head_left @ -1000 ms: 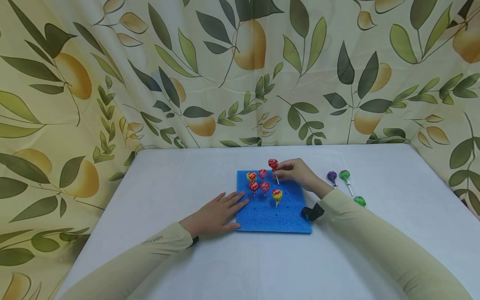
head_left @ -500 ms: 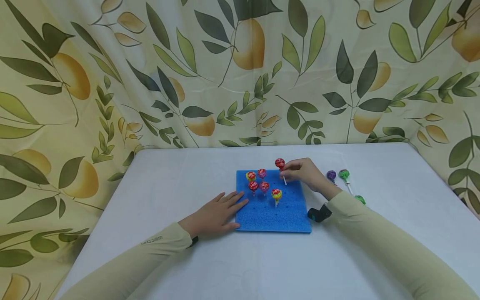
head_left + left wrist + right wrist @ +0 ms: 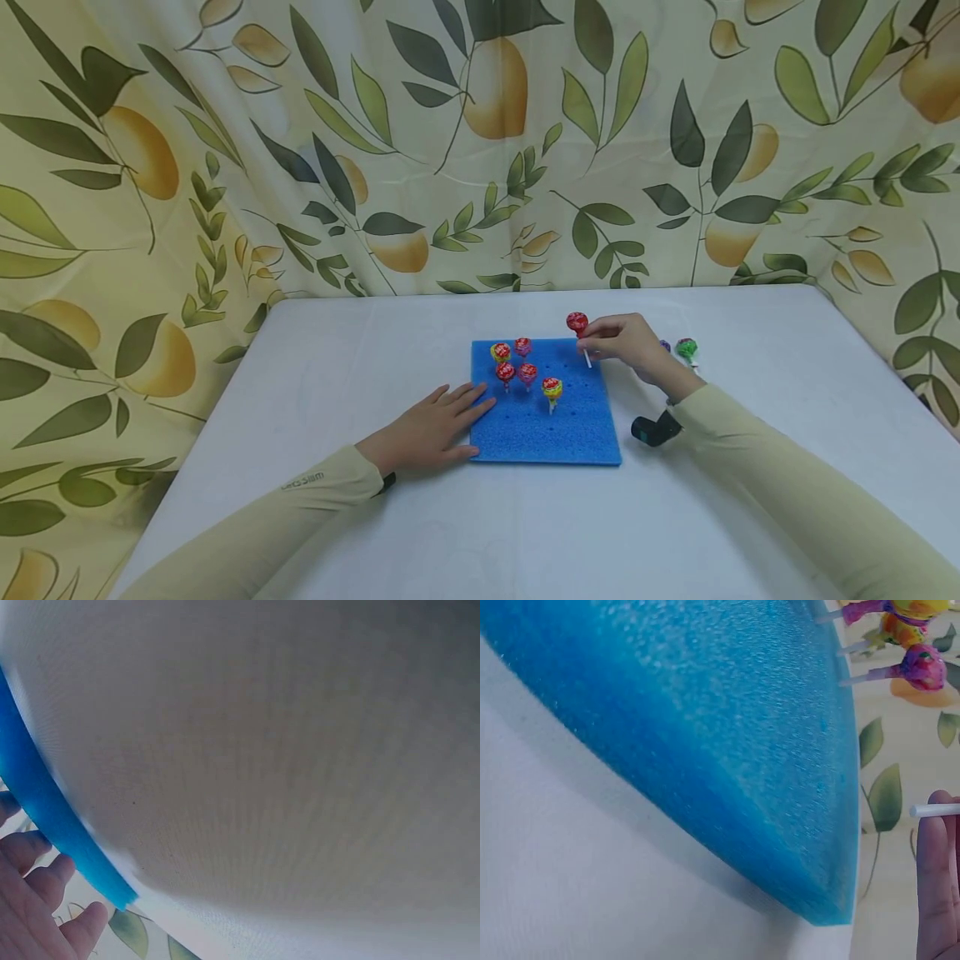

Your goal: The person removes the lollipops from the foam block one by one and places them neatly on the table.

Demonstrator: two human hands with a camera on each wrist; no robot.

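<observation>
My right hand (image 3: 628, 346) pinches a red lollipop (image 3: 577, 322) above the back right part of a blue foam board (image 3: 577, 437). The candy points up, and the white stick's (image 3: 931, 811) lower end shows free of the foam in the right wrist view. My left hand (image 3: 423, 429) lies with fingers spread, fingertips on the board's left edge. Several lollipops stand upright in the foam: a yellow-and-red one (image 3: 552, 387) near the middle, and a cluster of red, pink and yellow ones, including a pink one (image 3: 528, 372), at the back left.
Right of the board, a green lollipop (image 3: 686, 348) lies on the white table (image 3: 420, 533), with a purple one (image 3: 665, 346) mostly hidden behind my right hand. A black wrist camera (image 3: 656, 428) sits under my right forearm. A leaf-patterned curtain (image 3: 480, 167) hangs behind the table.
My right hand has moved to the right with the red lollipop, over the back of the board. It now covers more of the lollipops lying on the table. My left hand stays put.
</observation>
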